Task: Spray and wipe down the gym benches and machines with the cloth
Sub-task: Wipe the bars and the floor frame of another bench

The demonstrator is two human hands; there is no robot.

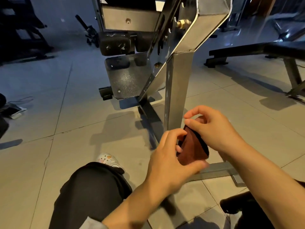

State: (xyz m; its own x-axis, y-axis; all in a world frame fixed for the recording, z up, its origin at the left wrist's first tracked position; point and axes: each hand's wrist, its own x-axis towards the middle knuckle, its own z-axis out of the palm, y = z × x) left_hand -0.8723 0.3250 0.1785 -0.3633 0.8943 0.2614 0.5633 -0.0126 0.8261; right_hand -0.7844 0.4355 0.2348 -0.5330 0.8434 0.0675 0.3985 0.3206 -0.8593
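A folded rust-red cloth (192, 148) with a dark edge sits between both my hands, low in front of a grey metal machine leg (177, 90). My left hand (168, 156) grips the cloth from below and the left, thumb under it and fingers curled over its near edge. My right hand (212, 128) pinches the cloth's upper edge between thumb and fingers, right beside the upright leg. No spray bottle is in view.
The machine's slanted steel frame (194, 30) and black foot plate (127, 80) rise ahead. A black flat bench (257, 49) stands at the right. My knee in black trousers (92, 184) and a light shoe (109, 160) rest on the grey tiled floor (49, 113).
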